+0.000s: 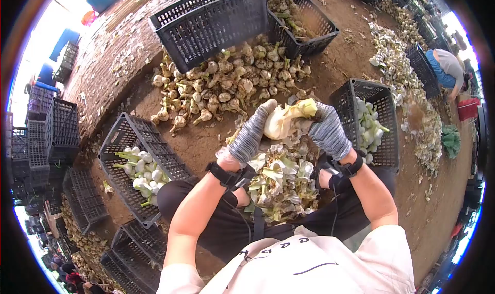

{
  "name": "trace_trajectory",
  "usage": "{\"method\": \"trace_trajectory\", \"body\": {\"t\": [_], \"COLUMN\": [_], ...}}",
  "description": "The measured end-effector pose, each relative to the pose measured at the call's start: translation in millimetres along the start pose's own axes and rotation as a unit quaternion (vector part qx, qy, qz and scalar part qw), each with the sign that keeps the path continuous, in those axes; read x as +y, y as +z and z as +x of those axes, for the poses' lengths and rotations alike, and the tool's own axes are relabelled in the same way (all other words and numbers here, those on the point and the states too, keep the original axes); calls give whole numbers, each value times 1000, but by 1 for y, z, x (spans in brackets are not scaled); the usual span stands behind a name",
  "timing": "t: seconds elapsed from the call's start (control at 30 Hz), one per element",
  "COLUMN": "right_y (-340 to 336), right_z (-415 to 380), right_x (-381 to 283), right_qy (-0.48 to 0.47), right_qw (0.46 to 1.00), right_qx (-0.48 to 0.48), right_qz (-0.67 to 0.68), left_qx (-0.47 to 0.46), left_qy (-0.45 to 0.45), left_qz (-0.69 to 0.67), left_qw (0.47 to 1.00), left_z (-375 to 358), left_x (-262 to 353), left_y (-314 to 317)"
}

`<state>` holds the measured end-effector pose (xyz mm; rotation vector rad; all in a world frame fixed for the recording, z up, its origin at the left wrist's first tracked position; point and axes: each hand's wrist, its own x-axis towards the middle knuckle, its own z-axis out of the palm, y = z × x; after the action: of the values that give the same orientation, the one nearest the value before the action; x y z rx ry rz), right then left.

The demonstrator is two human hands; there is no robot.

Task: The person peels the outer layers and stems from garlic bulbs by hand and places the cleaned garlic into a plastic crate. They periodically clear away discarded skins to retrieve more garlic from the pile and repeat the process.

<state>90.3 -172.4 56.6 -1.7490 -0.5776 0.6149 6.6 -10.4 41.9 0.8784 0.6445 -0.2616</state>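
A garlic bulb (277, 123) with loose, pale skin is held up between my two gloved hands. My left hand (251, 133), in a grey knitted glove, is closed on the bulb's left side. My right hand (330, 130), gloved alike, grips the stem end, where the skin looks yellowish. Below them, a heap of peeled skins (282, 183) lies between my legs. Beyond my hands is a pile of unpeeled garlic (227, 82). Cleaned white bulbs (147, 173) sit in a black crate (119, 134) at the left, and more (367, 124) in a crate (394, 139) at the right.
A tilted black crate (211, 28) stands over the pile, beside another crate (330, 34) holding garlic. Stacked crates (63, 126) are at the far left, with more crates (85, 198) at lower left. Another person (447, 70) bends at the far right near strewn skins (423, 124).
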Motion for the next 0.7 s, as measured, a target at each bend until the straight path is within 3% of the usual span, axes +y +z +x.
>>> {"method": "trace_trajectory", "body": {"t": [0.07,0.13,0.2,0.3,0.37,0.4,0.47,0.57,0.63,0.7], "right_y": [-3,-4,-4,2,6,6,8,3,2,2], "right_z": [1,0,-2,-4,-1,-2,1,0,-1,-3], "right_x": [2,1,-9,-4,10,16,35,3,9,23], "right_qy": [-53,3,81,89,73,20,-34,-31,-29,3], "right_qw": [998,998,988,977,983,996,998,998,998,1000], "right_qx": [-32,-54,-70,-23,-12,3,41,-42,-45,15], "right_qz": [-27,38,113,194,169,91,-27,-36,-21,-4], "left_qx": [-27,-78,-46,-27,-46,-28,-44,6,-9,-45], "left_qy": [-23,-52,-34,6,50,51,58,18,-26,-39], "left_qz": [14,12,-6,13,112,133,100,60,114,119], "left_qw": [999,995,998,1000,991,989,992,998,993,991], "left_z": [9,19,9,10,17,21,30,3,1,15], "left_x": [-2,-2,-1,-5,-14,-20,-27,-8,-5,-16], "left_y": [-11,-18,-8,-6,-11,-12,-13,3,-3,-15]}}
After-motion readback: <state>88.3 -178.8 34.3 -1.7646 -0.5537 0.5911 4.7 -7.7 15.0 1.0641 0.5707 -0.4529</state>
